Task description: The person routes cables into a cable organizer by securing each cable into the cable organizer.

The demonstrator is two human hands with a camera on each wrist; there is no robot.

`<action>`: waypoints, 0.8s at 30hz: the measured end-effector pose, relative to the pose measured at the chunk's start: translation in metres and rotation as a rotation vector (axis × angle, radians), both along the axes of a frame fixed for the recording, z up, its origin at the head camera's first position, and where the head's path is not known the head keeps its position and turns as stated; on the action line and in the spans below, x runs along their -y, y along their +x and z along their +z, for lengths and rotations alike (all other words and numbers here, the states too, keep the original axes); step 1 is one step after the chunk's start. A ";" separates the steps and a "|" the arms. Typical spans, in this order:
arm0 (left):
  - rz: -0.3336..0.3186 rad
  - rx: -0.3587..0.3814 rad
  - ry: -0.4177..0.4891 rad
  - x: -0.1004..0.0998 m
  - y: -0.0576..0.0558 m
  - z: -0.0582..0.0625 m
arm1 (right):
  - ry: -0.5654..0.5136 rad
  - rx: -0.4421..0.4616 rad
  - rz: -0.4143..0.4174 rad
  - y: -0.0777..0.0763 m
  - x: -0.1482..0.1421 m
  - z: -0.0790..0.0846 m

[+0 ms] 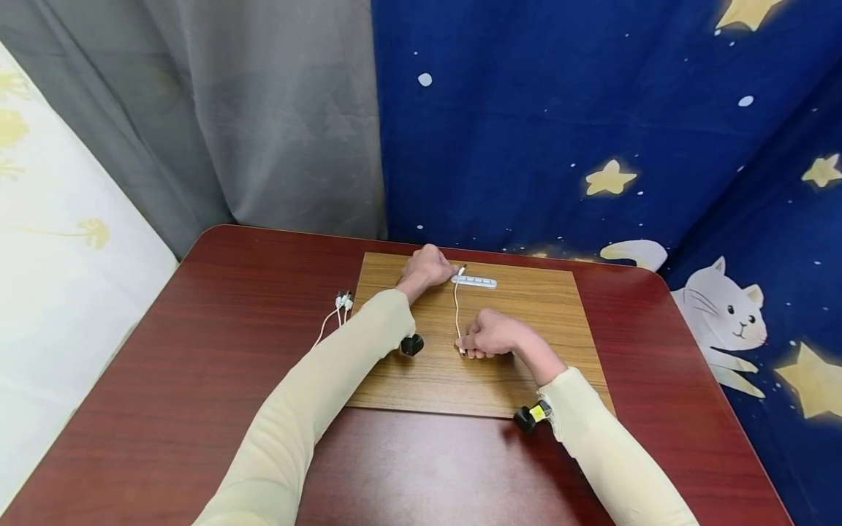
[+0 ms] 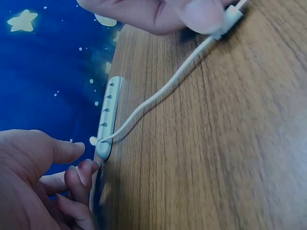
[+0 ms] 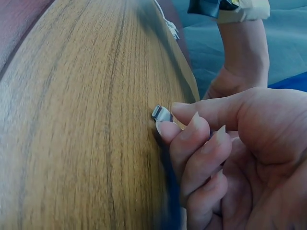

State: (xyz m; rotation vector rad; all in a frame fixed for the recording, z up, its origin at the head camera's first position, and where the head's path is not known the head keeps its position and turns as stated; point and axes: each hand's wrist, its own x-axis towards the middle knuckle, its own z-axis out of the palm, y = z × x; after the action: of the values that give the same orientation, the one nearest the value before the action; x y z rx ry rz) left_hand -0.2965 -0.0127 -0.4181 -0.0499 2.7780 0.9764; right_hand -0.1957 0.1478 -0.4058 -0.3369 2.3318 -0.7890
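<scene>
Room on the board [image 1: 546, 314] right of the holder [image 1: 483, 283], and at its front between my sleeves [image 1: 322, 372]. Cable [image 1: 457, 310] runs from holder to my right hand [image 1: 490, 334], barring a low crossing. My left hand [image 1: 426, 267] obstructs the holder's left end; curtain [image 1: 500, 146] limits the far side. Spare cables [image 1: 342, 301] obstruct the counter [image 1: 250, 292] left of the board.

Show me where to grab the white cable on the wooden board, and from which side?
Probably best at the plug on its near end, pinched from the right, as the right hand has it. That plug is straight and thicker, and its tip sticks out. The white cable itself is thin and wavy, and its far end crosses the slotted holder.
</scene>
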 end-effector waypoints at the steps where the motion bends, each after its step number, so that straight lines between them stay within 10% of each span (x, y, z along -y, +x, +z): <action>1: 0.001 0.001 0.011 0.002 0.001 0.001 | -0.003 0.000 -0.007 0.000 -0.001 0.000; 24: -0.014 -0.054 0.125 0.028 0.021 0.006 | -0.247 -0.189 -0.168 0.005 0.002 -0.004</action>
State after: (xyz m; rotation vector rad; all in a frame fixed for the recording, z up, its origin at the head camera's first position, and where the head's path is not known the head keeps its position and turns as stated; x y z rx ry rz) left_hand -0.2756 -0.0406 -0.4123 0.0137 2.7545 1.1619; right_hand -0.1904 0.1455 -0.4093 -0.3362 2.4657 -1.1781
